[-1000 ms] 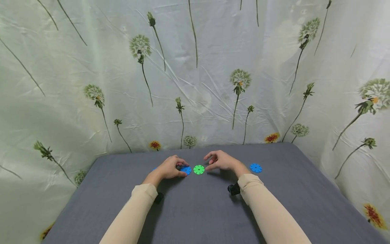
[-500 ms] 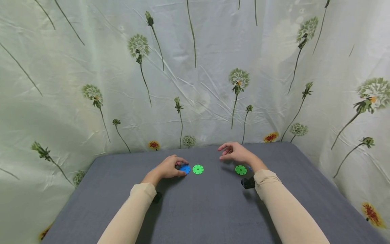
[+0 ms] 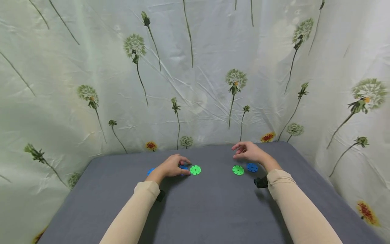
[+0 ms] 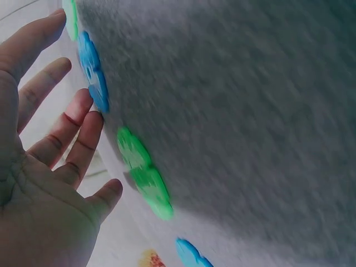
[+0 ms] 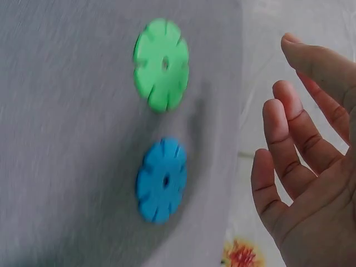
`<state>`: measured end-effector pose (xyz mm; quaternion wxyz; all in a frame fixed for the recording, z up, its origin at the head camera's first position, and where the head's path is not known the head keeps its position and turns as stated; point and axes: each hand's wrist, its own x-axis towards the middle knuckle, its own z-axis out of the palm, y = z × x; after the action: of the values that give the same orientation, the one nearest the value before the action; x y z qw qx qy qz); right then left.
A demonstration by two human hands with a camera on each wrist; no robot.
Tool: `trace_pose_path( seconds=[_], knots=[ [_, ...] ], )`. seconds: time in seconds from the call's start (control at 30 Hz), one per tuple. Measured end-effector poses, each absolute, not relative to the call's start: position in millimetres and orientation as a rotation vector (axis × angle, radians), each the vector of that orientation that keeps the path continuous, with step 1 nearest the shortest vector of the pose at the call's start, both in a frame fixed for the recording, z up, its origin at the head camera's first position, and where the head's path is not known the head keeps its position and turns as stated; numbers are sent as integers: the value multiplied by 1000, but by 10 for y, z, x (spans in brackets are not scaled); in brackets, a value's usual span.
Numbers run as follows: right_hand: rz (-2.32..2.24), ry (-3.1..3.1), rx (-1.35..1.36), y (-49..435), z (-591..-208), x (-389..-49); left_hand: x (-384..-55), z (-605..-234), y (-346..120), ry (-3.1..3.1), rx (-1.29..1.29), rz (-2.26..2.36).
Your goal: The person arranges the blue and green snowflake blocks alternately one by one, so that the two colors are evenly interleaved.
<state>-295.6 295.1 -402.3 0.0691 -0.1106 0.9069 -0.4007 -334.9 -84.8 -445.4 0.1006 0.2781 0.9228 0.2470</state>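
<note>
My left hand hovers palm down over a row of flat notched discs, its fingers loosely spread. Below its fingers is a blue disc, partly covered; a green disc lies just right of the fingertips. In the left wrist view another green disc sits under the palm side, which the hand hides in the head view. My right hand is raised at the far right with relaxed fingers, holding nothing. Near it lie a green disc and a blue disc, both flat.
Left of my left wrist, a further blue disc shows partly. The discs lie on a grey cloth-covered table. A pale curtain with dandelion print hangs behind the table's back edge.
My right hand has moved right, away from the middle green disc, and the green disc at the right has come into view. My left hand has shifted slightly right, covering more of the blue disc.
</note>
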Motion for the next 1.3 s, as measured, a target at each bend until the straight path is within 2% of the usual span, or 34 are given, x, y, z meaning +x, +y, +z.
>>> trace_pose_path(
  seconds=[0.4,0.67,1.3],
  knots=[
    [-1034,2746,-251,3315,-4173,-2837,-3358,-4508,-694,2707,866,736],
    [-1005,2687,-221,3498,-4314,-2730,-3346,-4569,-626,2703,806,750],
    [-1072,2722,-95,3607,-4378,-2673,-3362,-4532,-520,2705,799,775]
  ],
)
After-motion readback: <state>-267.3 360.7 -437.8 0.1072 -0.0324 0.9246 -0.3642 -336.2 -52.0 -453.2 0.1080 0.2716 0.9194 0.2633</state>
